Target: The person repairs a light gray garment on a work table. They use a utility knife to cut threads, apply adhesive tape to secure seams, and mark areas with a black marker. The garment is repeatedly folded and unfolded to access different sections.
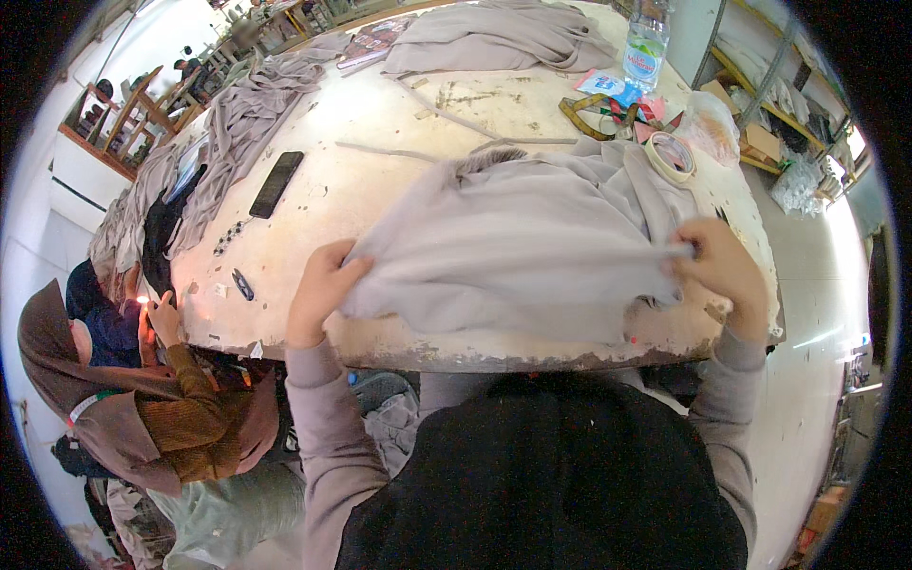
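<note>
A light grey piece of knit fabric [513, 242], perhaps a garment, is spread and slightly blurred over the near edge of the worn white table [399, 204]. My left hand [323, 285] pinches its left edge between thumb and fingers. At the opposite edge my right hand [727, 271] grips the cloth with curled fingers, and the fabric looks stretched between both hands. A dark ribbed or fuzzy bit [489, 161] shows at the cloth's far side. Just beyond its far right corner lies a roll of masking tape [670, 170].
Thread snips [243, 284] and a black phone [276, 184] lie to the left. Grey cloth heaps [494, 38] fill the far side and left edge. A water bottle [646, 47] and measuring tape [579, 119] stand far right. A co-worker [180, 408] sits at left, holding black cloth.
</note>
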`<state>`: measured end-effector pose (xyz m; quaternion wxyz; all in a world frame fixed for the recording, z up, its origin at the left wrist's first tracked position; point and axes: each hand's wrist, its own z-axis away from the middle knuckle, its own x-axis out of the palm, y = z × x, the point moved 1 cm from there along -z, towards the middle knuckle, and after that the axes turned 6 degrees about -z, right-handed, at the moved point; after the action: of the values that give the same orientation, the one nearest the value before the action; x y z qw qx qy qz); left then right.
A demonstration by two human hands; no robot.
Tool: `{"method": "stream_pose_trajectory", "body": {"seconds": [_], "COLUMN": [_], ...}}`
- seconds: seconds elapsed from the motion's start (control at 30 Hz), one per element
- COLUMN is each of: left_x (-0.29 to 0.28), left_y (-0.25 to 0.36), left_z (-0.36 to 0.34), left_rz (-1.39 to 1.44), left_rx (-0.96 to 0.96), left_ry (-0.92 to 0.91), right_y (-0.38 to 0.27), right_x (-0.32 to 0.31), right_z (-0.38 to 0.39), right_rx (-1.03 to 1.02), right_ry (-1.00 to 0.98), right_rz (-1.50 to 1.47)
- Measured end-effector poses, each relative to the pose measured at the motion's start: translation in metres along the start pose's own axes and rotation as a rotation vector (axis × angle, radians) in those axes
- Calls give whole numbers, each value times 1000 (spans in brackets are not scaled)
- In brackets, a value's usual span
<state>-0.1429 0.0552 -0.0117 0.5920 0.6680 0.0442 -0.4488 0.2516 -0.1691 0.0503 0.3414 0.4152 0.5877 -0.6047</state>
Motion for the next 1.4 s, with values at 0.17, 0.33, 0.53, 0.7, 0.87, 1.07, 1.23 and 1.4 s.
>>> {"method": "stream_pose_trajectory", "body": {"seconds": [0.17, 0.33, 0.53, 0.7, 0.87, 1.07, 1.23, 1.4], "left_x": [-14, 25, 45, -76, -86, -35, -39, -24], "left_y": [1, 32, 56, 57, 21, -63, -66, -30], "left_z": [7, -25, -113, -154, -98, -60, -60, -75], "left_rz": [-125, -181, -621, 124, 732, -218, -422, -458], "left_rx": [-2, 138, 280, 484, 144, -222, -101, -65], "left_ry": [-210, 94, 82, 873, 454, 37, 177, 368], "right_y": [0, 53, 46, 74, 91, 88, 70, 35], "right_x": [-5, 25, 46, -64, -55, 8, -4, 30], "right_z": [28, -8, -56, -53, 6, 32, 12, -23], "right_rx": [88, 210, -50, -145, 143, 318, 267, 25], "right_ry": [-379, 261, 312, 1153, 613, -20, 241, 301], "right_rz": [-396, -315, 73, 289, -334, -339, -278, -265]}}
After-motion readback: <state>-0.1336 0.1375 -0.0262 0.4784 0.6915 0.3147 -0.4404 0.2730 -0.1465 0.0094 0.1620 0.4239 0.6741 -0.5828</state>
